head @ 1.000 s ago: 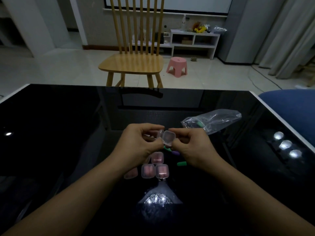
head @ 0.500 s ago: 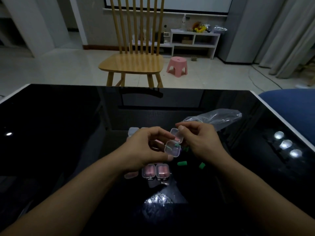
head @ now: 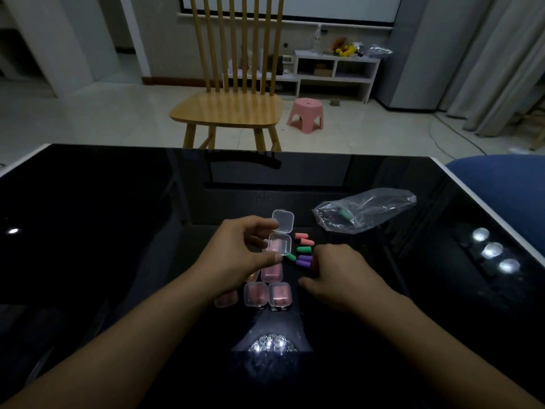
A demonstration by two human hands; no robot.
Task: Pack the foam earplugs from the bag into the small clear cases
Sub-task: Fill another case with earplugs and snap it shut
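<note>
Fingers of the left hand (head: 236, 255) pinched an open clear case (head: 280, 236), its lid tipped up and back, as half a second before. The right hand (head: 339, 276) had left the case and dropped to the black table (head: 118, 216), fingertips curled among loose earplugs (head: 303, 255); whether it gripped one could not be told. The bag (head: 365, 211) lay beyond, closed cases (head: 267, 293) nearer.

Left hand (head: 236, 258) holds open case (head: 280, 236).
</note>
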